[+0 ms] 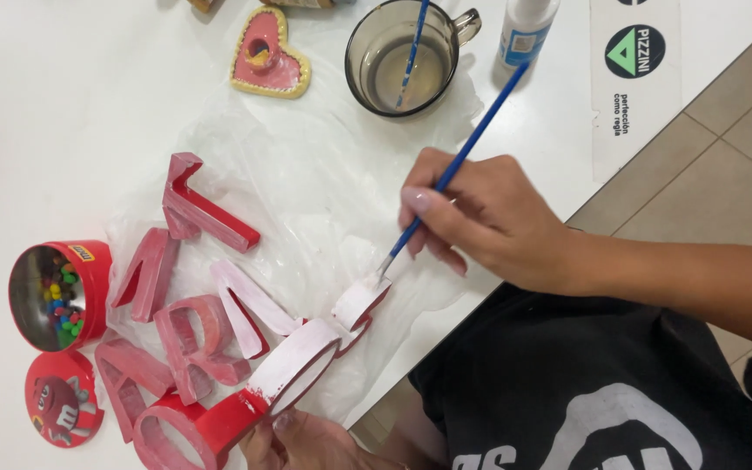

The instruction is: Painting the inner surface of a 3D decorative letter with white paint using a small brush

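Brushwork on red letter [285, 374] over plastic sheet [324, 174] on counter [71, 96] | right hand [480, 218] pinches blue paintbrush [459, 157], bristles touching the letter's white edge | left hand [302, 439] grips letter from below | advice: light, even strokes, steady support.

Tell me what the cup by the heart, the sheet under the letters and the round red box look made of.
Cup: clear smoky glass, since the water and a brush show through it. Sheet: thin clear plastic, crinkled and shiny. Round red box: likely tin, its inside silvery and mirror-like, its outside glossy red.
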